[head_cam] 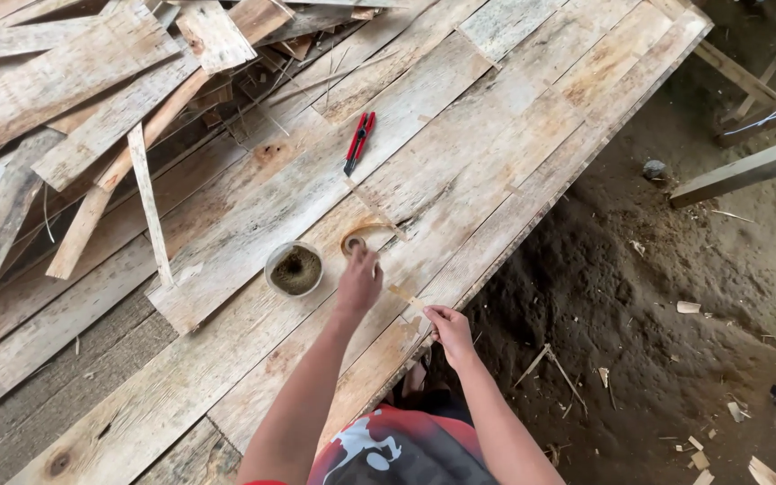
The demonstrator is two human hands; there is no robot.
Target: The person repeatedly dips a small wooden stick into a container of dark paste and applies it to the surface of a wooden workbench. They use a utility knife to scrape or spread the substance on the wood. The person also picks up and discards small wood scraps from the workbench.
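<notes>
Right hand (449,327) pinching strip (403,295), left hand (359,280) outstretched over tape roll (353,242)

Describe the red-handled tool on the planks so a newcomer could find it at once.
Start at the long weathered wooden plank table. Above the person's left hand and the round cup of brownish paste lies a slim red-and-black utility knife. It is the only bright red thing among grey boards.
</notes>
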